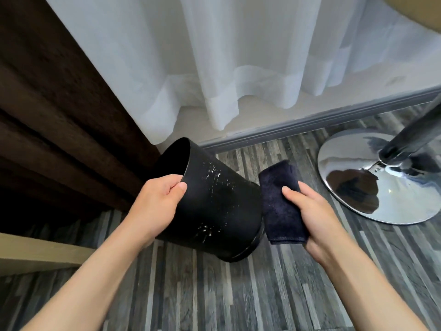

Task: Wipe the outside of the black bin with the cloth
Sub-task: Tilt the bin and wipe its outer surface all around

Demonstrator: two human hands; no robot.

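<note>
Left fingers [175, 185]: clamped over the bin's rim, thumb outside.
Left hand [155, 206]: holds the bin tilted, mouth toward the upper left.
Right hand [317, 211]: grips the folded cloth [281, 204], thumb on top.
Cloth: just beside the bin's base, contact not clear.
Bin [214, 201]: black, white specks on its side, above the floor [214, 295].
Surroundings: white curtain [238, 56] behind, chrome base [358, 177] at right.

Tilted bin [214, 206] left of the cloth [281, 206], stool base [353, 187] further right, curtain [214, 56] behind.
</note>
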